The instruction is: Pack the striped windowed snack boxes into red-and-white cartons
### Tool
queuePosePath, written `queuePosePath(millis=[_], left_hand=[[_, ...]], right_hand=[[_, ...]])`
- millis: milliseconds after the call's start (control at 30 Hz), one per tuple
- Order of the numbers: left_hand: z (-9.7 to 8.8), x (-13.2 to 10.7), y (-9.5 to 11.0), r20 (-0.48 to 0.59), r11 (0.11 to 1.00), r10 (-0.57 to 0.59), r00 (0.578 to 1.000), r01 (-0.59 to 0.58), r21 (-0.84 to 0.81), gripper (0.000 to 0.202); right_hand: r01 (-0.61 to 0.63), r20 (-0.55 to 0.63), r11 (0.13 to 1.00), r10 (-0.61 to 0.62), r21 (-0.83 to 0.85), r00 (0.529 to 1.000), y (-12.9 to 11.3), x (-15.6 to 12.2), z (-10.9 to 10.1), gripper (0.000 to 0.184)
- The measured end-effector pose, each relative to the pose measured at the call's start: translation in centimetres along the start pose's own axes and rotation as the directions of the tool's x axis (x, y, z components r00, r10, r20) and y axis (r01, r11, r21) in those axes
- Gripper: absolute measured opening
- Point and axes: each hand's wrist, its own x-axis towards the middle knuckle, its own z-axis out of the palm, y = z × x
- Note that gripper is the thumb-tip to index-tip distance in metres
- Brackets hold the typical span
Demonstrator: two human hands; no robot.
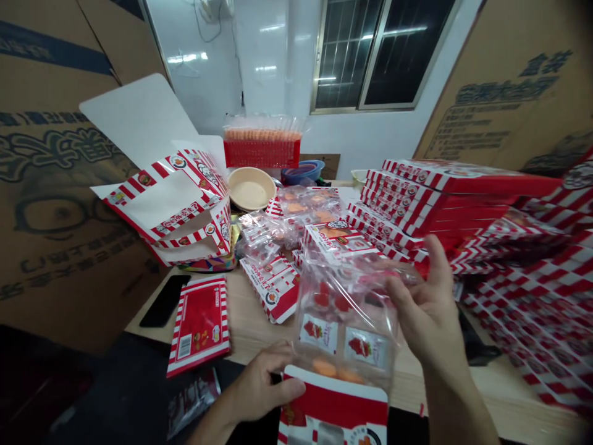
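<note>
"What's around you?"
"Your dark, barred window [380,55] is ahead, with a glossy white wall [264,62] left of it."
"Below it?"
"A light wooden table [259,334]; printed cardboard cartons [514,93] stand right of the window."

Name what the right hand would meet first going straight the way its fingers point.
Past the clear plastic bag it grips, the right hand looks lined up with the stack of flat red-and-white striped cardboard boxes, though depth is hard to judge here.

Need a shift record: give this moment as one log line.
left hand: beside red-and-white striped carton | right hand: holding clear plastic bag | nearby: stacked flat cartons
</note>
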Motion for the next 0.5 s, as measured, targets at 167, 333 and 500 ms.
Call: queuePosePath(millis=[167, 333, 500], left_hand=[[2.3, -2.0, -3.1, -0.326, 0.934, -0.215, 0.921, 0.097, -0.344, 0.043], [2.9, -4.1, -4.4, -0.442, 0.902, -0.307, 0.843, 0.11, -0.417, 0.051], [2.6, -4.4, -3.3, -0.215, 0.921, -0.274, 0.937, 0.191, -0.341, 0.053]], right_hand=[[0.005, 0.443, 0.999, 0.019, -0.053, 0.896, -1.0, -0.6, 0.5, 0.019], [-0.356, 0.815, 0.934, 0.234, -0.036, 0.531, 1.6, -5.5, 1.2, 0.029], [-0.491, 0.885, 0.871, 0.257, -0.038, 0.388, 3.2, -7.0, 1.6, 0.04]])
